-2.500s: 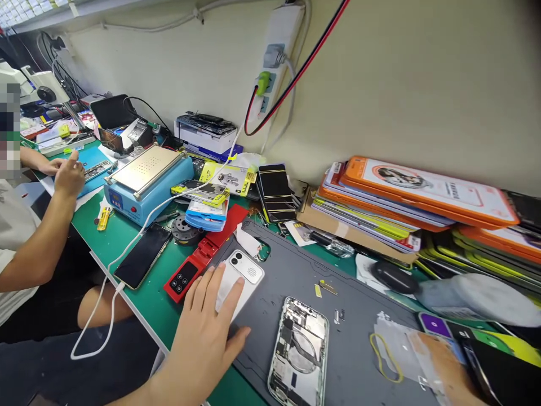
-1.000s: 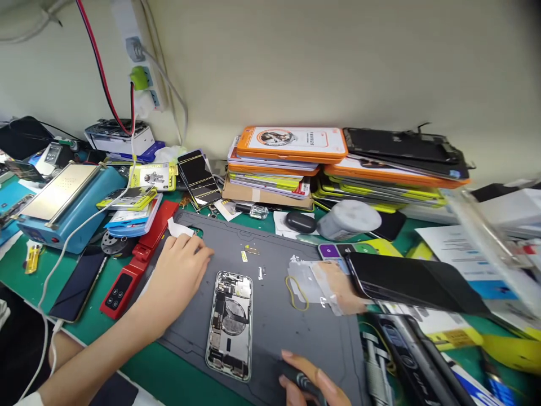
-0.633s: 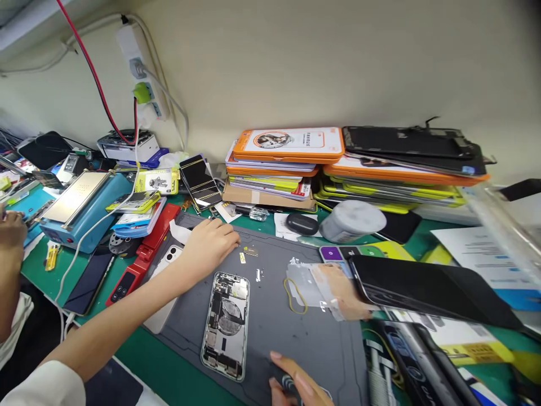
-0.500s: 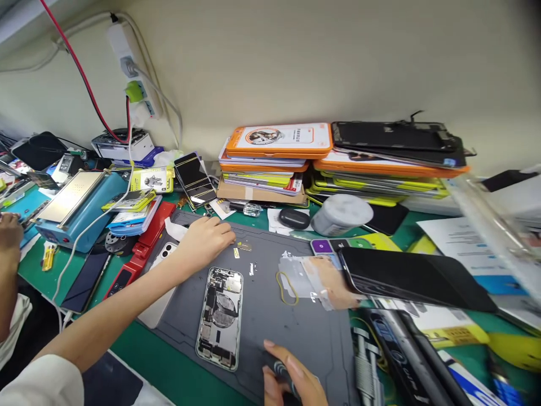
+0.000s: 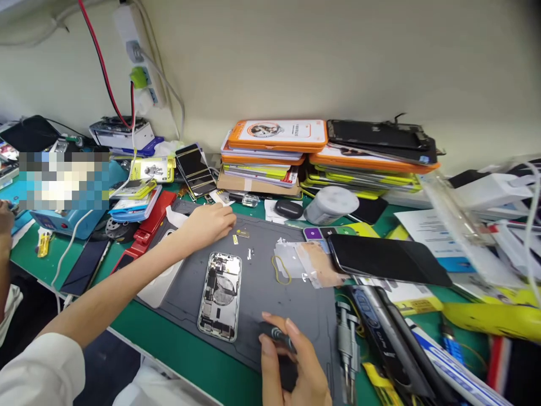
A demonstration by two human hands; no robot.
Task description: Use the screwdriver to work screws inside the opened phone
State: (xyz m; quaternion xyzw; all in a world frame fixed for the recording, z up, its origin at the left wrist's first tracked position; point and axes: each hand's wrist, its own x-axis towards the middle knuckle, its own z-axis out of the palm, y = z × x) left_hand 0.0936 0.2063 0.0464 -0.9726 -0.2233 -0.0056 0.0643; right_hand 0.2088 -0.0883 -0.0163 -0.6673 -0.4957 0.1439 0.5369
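Note:
My left hand rests at the far edge of the grey mat, its fingers curled downward. Whatever is under its fingertips is hidden. Small flat metal pieces lie just right of those fingers. My right hand grips a dark-handled screwdriver near the mat's front edge, held between thumb and fingers. Between the hands lies an opened phone, its inner parts facing up. A white phone back with camera lenses sits partly beneath my left forearm.
A black-screened phone and several screwdrivers lie on the right. Orange boxes are stacked against the wall. A yellow rubber band is on the mat. Another person's hand shows at the far left.
The view has shifted, so the mat and opened phone appear higher. More of my right hand and its screwdriver shows. My left hand stays at the same spot on the mat.

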